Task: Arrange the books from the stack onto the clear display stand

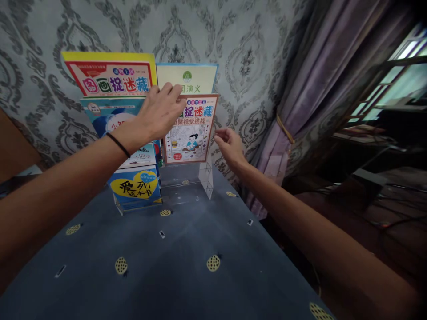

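Note:
My left hand (162,111), with a dark band on its wrist, is at the upper left corner of a brown-bordered picture puzzle book (189,131). Its fingers bend over the book's top edge and hide part of the title. That book leans upright in the right column of a clear acrylic rack (206,180). Just off the book's right edge is my right hand (231,146), fingers loosely curled, with nothing visible in them. Behind the book stands a pale green book (203,75).
The rack's left column holds a yellow-and-red puzzle book (110,73), a teal book (96,109), a white book (145,155) and a blue book (135,186). A dark blue cloth (167,275) covers the table. A purple curtain (290,102) and patterned wall (187,31) lie beyond.

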Demonstrator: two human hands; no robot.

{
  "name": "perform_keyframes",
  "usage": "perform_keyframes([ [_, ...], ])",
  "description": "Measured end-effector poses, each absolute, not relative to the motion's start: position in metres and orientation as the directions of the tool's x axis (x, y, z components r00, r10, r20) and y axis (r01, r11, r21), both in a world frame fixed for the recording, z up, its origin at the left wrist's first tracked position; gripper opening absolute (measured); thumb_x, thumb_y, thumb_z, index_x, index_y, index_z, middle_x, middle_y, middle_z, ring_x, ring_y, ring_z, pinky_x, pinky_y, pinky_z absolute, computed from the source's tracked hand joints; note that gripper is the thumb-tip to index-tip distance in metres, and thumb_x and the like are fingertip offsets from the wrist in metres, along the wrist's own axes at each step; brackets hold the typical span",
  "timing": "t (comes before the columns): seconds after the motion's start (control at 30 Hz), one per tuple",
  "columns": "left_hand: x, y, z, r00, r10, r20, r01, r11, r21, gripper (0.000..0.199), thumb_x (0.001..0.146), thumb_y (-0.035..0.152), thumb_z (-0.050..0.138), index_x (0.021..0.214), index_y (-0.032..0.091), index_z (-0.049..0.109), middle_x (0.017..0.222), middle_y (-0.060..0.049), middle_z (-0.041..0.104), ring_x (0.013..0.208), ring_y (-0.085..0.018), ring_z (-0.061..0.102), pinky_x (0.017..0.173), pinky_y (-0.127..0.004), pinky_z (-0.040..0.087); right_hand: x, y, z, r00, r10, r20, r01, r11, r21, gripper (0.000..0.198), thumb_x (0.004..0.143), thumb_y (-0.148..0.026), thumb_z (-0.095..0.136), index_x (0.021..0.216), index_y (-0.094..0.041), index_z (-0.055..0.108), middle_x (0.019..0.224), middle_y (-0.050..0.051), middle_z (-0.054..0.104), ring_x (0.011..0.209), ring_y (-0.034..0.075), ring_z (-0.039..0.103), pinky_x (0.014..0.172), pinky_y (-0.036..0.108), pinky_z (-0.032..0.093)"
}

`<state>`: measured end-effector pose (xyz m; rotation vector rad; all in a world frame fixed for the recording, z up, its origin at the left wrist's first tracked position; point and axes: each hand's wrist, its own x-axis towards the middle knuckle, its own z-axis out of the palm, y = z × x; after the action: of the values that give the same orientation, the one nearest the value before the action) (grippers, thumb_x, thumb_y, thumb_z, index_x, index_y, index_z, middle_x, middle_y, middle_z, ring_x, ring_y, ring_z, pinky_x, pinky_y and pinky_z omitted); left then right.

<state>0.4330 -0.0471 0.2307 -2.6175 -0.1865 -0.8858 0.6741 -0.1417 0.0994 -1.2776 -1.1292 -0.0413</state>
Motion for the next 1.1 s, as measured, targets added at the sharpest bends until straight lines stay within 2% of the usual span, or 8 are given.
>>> perform_keyframes([
  [0.17, 0.431, -0.052, 0.23, 0.795, -0.006, 0.607, 0.221, -0.929, -0.299, 0.049, 0.09, 0.049, 0.047, 0.134, 0.031, 0.062, 0.121, -0.01, 0.065, 0.131, -0.039, 0.038, 0.109, -0.061, 0.027, 0.664, -0.166, 0.081, 0.487, 0.588, 0.645, 0.572, 0.344, -0.745, 0.017, 0.08, -0.03, 0.06, 0.095, -0.021, 0.062, 0.093, 0.006, 0.071, 0.092, 0.023, 0.068, 0.089, 0.041, 0.052],
  [0.33, 0.429, -0.067, 0.232, 0.785, 0.058, 0.617, 0.315, -0.895, -0.317, 0.042, 0.099, 0.037, 0.039, 0.126, 0.018, 0.065, 0.128, -0.015, 0.059, 0.126, -0.039, 0.041, 0.102, -0.061, 0.032, 0.65, -0.181, 0.066, 0.489, 0.627, 0.607, 0.59, 0.276, -0.759, 0.016, 0.083, -0.03, 0.058, 0.094, -0.021, 0.065, 0.092, 0.006, 0.073, 0.09, 0.022, 0.069, 0.086, 0.04, 0.053],
  [0.47, 0.428, -0.076, 0.236, 0.799, 0.117, 0.59, 0.385, -0.854, -0.351, 0.037, 0.1, 0.026, 0.038, 0.126, 0.023, 0.063, 0.13, -0.014, 0.057, 0.121, -0.035, 0.047, 0.1, -0.056, 0.035, 0.645, -0.185, 0.061, 0.48, 0.644, 0.595, 0.592, 0.262, -0.762, 0.018, 0.082, -0.03, 0.059, 0.095, -0.021, 0.067, 0.093, 0.007, 0.075, 0.089, 0.022, 0.069, 0.082, 0.039, 0.054],
  [0.63, 0.431, -0.078, 0.236, 0.801, 0.147, 0.581, 0.432, -0.812, -0.391, 0.036, 0.1, 0.026, 0.044, 0.132, 0.022, 0.059, 0.13, -0.015, 0.056, 0.122, -0.034, 0.047, 0.101, -0.05, 0.036, 0.644, -0.178, 0.066, 0.449, 0.685, 0.574, 0.563, 0.282, -0.777, 0.03, 0.082, -0.032, 0.06, 0.107, -0.019, 0.07, 0.096, 0.008, 0.075, 0.09, 0.023, 0.069, 0.076, 0.038, 0.056],
  [0.83, 0.435, -0.078, 0.237, 0.798, 0.179, 0.576, 0.473, -0.778, -0.414, 0.041, 0.098, 0.019, 0.045, 0.137, 0.021, 0.057, 0.133, -0.016, 0.052, 0.125, -0.035, 0.044, 0.103, -0.049, 0.034, 0.64, -0.159, 0.08, 0.44, 0.784, 0.438, 0.454, 0.227, -0.862, 0.044, 0.079, -0.024, 0.063, 0.122, -0.017, 0.067, 0.079, 0.005, 0.074, 0.071, 0.021, 0.068, 0.059, 0.032, 0.056],
  [0.97, 0.433, -0.077, 0.238, 0.81, 0.184, 0.557, 0.475, -0.763, -0.438, 0.043, 0.096, 0.014, 0.045, 0.138, 0.019, 0.056, 0.132, -0.016, 0.052, 0.124, -0.034, 0.044, 0.101, -0.047, 0.036, 0.635, -0.155, 0.083, 0.449, 0.808, 0.382, 0.414, 0.191, -0.89, 0.049, 0.079, -0.021, 0.063, 0.127, -0.015, 0.063, 0.078, 0.006, 0.075, 0.073, 0.022, 0.07, 0.058, 0.031, 0.056],
  [1.1, 0.43, -0.075, 0.236, 0.816, 0.178, 0.55, 0.461, -0.775, -0.433, 0.044, 0.097, 0.018, 0.047, 0.141, 0.018, 0.053, 0.134, -0.018, 0.05, 0.125, -0.036, 0.043, 0.102, -0.048, 0.034, 0.635, -0.158, 0.078, 0.444, 0.819, 0.363, 0.403, 0.179, -0.897, 0.05, 0.08, -0.023, 0.062, 0.129, -0.015, 0.061, 0.08, 0.006, 0.075, 0.075, 0.021, 0.07, 0.058, 0.03, 0.055],
])
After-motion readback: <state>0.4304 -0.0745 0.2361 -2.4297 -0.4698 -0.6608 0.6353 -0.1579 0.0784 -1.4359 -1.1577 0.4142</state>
